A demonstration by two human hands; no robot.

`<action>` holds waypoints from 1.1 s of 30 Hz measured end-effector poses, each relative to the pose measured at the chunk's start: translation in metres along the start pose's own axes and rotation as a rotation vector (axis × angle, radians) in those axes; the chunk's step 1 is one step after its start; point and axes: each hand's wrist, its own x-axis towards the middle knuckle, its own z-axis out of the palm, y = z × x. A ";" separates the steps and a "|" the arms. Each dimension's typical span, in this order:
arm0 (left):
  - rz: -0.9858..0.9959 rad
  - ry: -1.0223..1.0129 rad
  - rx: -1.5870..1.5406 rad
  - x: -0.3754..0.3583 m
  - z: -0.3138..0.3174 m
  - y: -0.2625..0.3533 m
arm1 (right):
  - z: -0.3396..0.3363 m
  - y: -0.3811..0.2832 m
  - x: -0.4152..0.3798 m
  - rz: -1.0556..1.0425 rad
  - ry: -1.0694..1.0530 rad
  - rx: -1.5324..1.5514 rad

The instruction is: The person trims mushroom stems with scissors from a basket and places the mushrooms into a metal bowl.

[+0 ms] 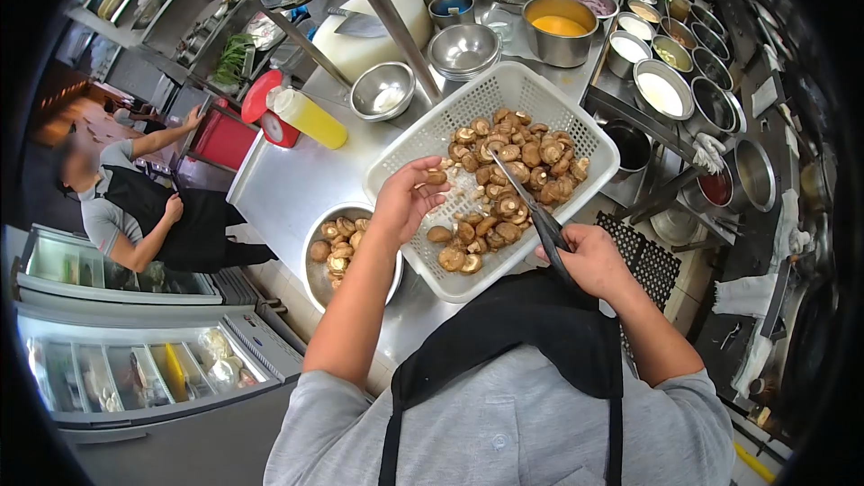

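A white perforated basket [409,146] in front of me holds many brown mushrooms [531,155], with some cut stem pieces among them. My left hand [407,201] is over the basket's left part, its fingers closed on one mushroom [436,177]. Black-handled scissors [545,227] are in my right hand [589,259] at the basket's near right side. Their blades point up and left over the mushrooms. Left of the basket, partly behind my left forearm, stands a steel bowl [310,292] with more mushrooms [338,247].
A yellow squeeze bottle [315,121], a red scale [267,108] and steel bowls [382,92] stand beyond the basket. A knife [360,25] lies on a white round block [393,31]. Pots of ingredients [664,93] line the right. Another person [162,189] stands at left near glass-topped freezers [144,369].
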 end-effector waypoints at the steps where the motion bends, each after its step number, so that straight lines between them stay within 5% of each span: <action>1: 0.076 0.042 0.064 -0.007 0.002 0.001 | 0.001 -0.002 0.001 0.005 -0.003 -0.029; 6: 0.429 -0.012 0.304 -0.034 0.008 -0.007 | 0.005 -0.014 -0.005 -0.067 -0.016 -0.137; 11: 0.418 -0.024 0.237 -0.040 0.015 -0.014 | 0.015 -0.013 -0.003 -0.337 0.073 -0.503; 23: 0.334 -0.025 0.294 -0.049 0.025 -0.029 | 0.025 -0.012 0.005 -0.304 0.003 -0.713; 28: 0.265 0.013 0.343 -0.046 0.011 -0.031 | 0.016 -0.008 0.004 -0.287 -0.059 -0.582; 31: 0.258 0.298 0.840 -0.037 -0.006 -0.020 | -0.003 -0.012 0.002 -0.141 -0.169 -0.362; 33: 0.203 0.228 1.004 -0.028 -0.009 -0.014 | -0.008 0.001 0.008 -0.040 -0.138 -0.191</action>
